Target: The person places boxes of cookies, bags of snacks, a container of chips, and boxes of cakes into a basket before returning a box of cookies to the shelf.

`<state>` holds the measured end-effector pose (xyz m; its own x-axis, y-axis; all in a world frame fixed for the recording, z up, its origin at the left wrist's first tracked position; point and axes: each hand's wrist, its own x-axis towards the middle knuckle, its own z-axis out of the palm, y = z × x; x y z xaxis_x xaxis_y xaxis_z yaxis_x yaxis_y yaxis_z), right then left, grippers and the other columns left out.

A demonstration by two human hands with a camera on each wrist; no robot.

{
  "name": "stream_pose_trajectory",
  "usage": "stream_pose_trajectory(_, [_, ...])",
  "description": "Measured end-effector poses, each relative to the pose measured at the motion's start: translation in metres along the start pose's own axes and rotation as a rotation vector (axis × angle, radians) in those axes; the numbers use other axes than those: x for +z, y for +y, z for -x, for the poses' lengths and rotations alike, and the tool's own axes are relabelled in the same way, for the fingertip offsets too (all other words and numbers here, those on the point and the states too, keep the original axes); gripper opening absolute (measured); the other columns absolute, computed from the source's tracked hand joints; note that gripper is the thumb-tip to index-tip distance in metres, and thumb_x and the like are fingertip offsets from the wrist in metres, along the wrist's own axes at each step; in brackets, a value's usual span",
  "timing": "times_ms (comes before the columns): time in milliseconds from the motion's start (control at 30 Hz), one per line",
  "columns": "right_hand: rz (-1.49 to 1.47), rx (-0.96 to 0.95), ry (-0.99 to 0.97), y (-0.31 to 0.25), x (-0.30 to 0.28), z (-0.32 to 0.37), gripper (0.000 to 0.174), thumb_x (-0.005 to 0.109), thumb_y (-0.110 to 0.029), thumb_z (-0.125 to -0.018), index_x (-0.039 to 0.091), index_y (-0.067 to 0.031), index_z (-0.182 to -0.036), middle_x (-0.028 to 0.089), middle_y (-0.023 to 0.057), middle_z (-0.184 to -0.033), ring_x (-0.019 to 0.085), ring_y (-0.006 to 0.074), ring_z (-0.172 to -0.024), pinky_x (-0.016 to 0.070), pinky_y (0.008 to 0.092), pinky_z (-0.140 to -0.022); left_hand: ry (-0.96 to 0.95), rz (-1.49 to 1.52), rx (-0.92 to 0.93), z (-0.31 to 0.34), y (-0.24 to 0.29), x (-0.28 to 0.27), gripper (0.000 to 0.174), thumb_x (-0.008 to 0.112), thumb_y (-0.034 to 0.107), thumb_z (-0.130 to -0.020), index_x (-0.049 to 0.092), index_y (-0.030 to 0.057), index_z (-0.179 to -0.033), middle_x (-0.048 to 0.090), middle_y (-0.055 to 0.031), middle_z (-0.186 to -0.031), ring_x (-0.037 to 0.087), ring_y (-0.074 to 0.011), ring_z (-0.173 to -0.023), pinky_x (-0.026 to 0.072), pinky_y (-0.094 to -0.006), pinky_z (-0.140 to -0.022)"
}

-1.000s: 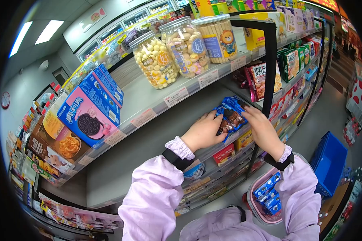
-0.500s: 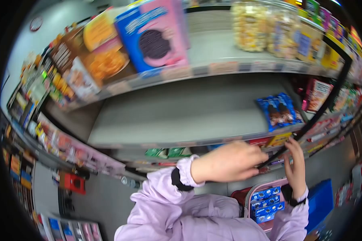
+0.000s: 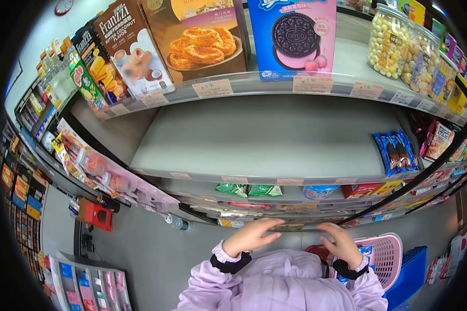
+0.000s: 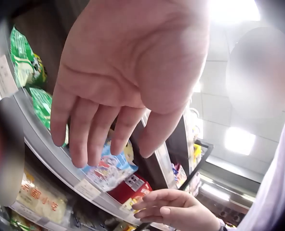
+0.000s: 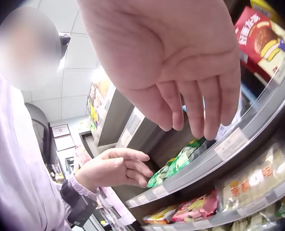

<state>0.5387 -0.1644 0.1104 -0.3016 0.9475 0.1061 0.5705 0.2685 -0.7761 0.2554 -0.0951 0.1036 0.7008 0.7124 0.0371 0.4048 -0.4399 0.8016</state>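
You hold nothing in front of the flat grey shelf [image 3: 254,137].
Your left grip [image 3: 251,236] and right grip [image 3: 342,244] are released; shiny blue cookie packets [image 3: 396,153] sit at the shelf's right end, the pink plastic basket [image 3: 390,255] below that end.

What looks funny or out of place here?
Perhaps the clear bottle on the floor near the shelves: it isn't up on one. The blue packets sit close together, and I see no spills.
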Motion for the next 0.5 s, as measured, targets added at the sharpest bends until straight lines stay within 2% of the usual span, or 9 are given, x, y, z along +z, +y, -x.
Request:
stream_pose_trajectory(67, [-0.008, -0.063, -0.052, -0.008, 0.013, -0.020, 0.032, 0.058, -0.008, -0.080, 0.056, -0.0020, -0.111, 0.058, 0.0181, -0.110, 0.055, 0.0360, -0.102, 0.0451, 0.0389, -0.087, 0.079, 0.077, -0.105, 0.011, -0.008, -0.015, 0.040, 0.061, 0.022, -0.086, 0.054, 0.0032, -0.121, 0.060, -0.0150, -0.113, 0.061, -0.0256, -0.095, 0.0479, -0.0333, -0.082])
stream_pose_trajectory(100, [-0.002, -0.095, -0.051, -0.009, 0.021, -0.028, 0.033, 0.058, -0.009, -0.081, 0.054, -0.0030, -0.114, 0.058, 0.0177, -0.111, 0.055, 0.0358, -0.101, 0.0454, 0.0392, -0.087, 0.190, 0.100, -0.079, 0.017, -0.016, -0.019, 0.036, 0.061, 0.016, -0.085, 0.056, 0.0033, -0.118, 0.063, -0.0127, -0.107, 0.063, -0.0212, -0.092, 0.0492, -0.0313, -0.077])
stream_pose_trajectory(233, [-0.040, -0.082, -0.029, -0.029, 0.048, -0.063, 0.033, 0.057, -0.011, -0.083, 0.054, -0.0039, -0.115, 0.058, 0.0176, -0.111, 0.056, 0.0353, -0.101, 0.0458, 0.0392, -0.085, 0.361, 0.147, -0.226, 0.041, -0.037, -0.045, 0.031, 0.059, 0.011, -0.085, 0.057, 0.0040, -0.115, 0.066, -0.0077, -0.100, 0.063, -0.0143, -0.090, 0.0496, -0.0255, -0.066])
stream_pose_trajectory(333, [-0.058, -0.075, -0.020, -0.039, 0.070, -0.082, 0.033, 0.057, -0.012, -0.083, 0.054, -0.0040, -0.115, 0.058, 0.0172, -0.110, 0.057, 0.0341, -0.100, 0.0464, 0.0384, -0.084, 0.391, 0.120, -0.266, 0.062, -0.054, -0.059, 0.030, 0.059, 0.011, -0.085, 0.057, 0.0034, -0.115, 0.066, -0.0080, -0.100, 0.063, -0.0135, -0.089, 0.0489, -0.0240, -0.064])
stream_pose_trajectory(433, [-0.068, -0.063, -0.031, -0.042, 0.092, -0.093, 0.032, 0.058, -0.012, -0.084, 0.055, -0.0039, -0.115, 0.059, 0.0161, -0.110, 0.059, 0.0308, -0.098, 0.0478, 0.0359, -0.081, 0.412, 0.195, -0.337, 0.078, -0.062, -0.069, 0.030, 0.061, 0.013, -0.084, 0.058, 0.0033, -0.113, 0.067, -0.0103, -0.097, 0.065, -0.0170, -0.085, 0.0488, -0.0269, -0.061])
stream_pose_trajectory(500, [-0.065, -0.067, -0.022, -0.044, 0.104, -0.096, 0.032, 0.058, -0.012, -0.084, 0.055, -0.0039, -0.115, 0.059, 0.0160, -0.110, 0.059, 0.0305, -0.097, 0.0480, 0.0356, -0.081, 0.405, 0.198, -0.318, 0.087, -0.079, -0.071, 0.030, 0.061, 0.013, -0.084, 0.059, 0.0040, -0.113, 0.067, -0.0095, -0.098, 0.065, -0.0160, -0.085, 0.0477, -0.0258, -0.058])
